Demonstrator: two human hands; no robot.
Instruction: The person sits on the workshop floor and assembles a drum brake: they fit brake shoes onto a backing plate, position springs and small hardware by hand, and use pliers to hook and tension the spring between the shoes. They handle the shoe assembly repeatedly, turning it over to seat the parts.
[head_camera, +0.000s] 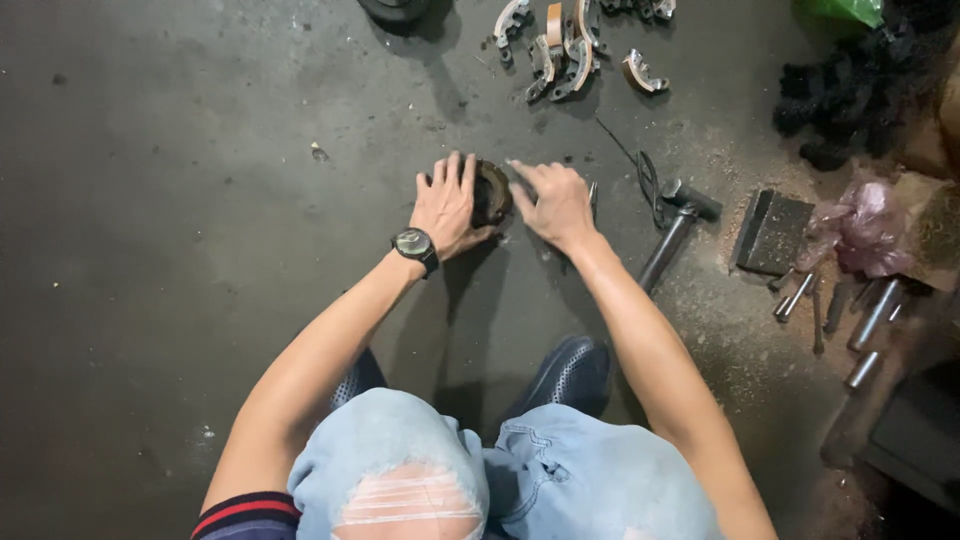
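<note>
Left hand (447, 205) cups the brake shoe (491, 192) on the floor (200, 200), right hand (553, 203) open, fingertips on its edge; press evenly, hammer (678, 222) just right.

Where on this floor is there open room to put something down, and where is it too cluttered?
The concrete floor left of the left hand is bare. A smaller patch lies between the right hand and the brake shoes. Right of the hammer it is crowded: metal block, steel rods, plastic bag.
</note>
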